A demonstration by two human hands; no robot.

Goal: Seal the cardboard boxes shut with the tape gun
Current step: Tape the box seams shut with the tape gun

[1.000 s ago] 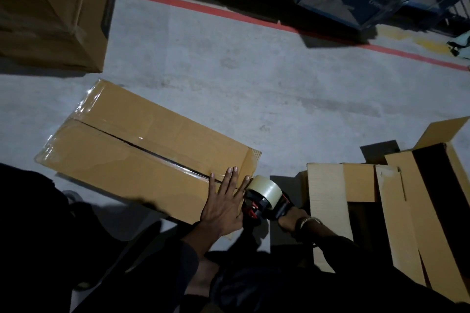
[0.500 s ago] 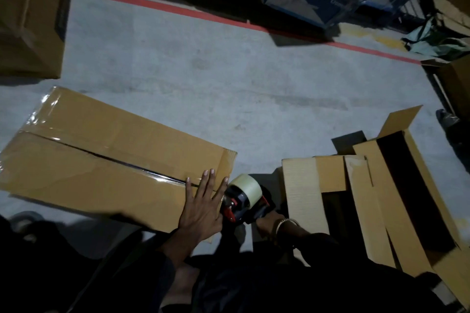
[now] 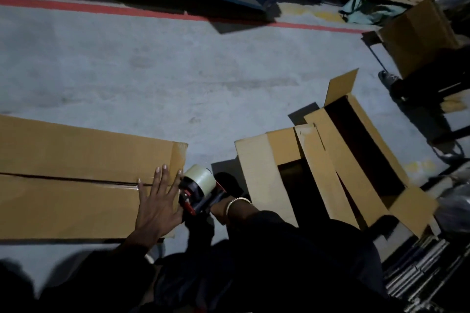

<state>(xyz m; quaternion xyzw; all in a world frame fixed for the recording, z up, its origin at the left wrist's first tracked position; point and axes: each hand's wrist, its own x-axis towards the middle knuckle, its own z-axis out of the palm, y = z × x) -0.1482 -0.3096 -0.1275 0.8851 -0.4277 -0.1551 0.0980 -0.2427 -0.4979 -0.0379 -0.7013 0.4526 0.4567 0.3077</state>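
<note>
Left hand (image 3: 157,201) is lying flat, fingers spread, pressing the long closed box (image 3: 76,180) at its right end, over the centre seam. Right hand (image 3: 220,207) is gripping the tape gun (image 3: 197,188) just beside that end, on the floor side. Risks: tape may be starting off-seam or wrinkling if the flaps are springing apart; fingers are sitting close to the cutter.

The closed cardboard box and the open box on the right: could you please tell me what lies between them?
In the head view, the tape gun, gripped by the right hand, sits between the closed box and the open box, over bare concrete floor.
</note>
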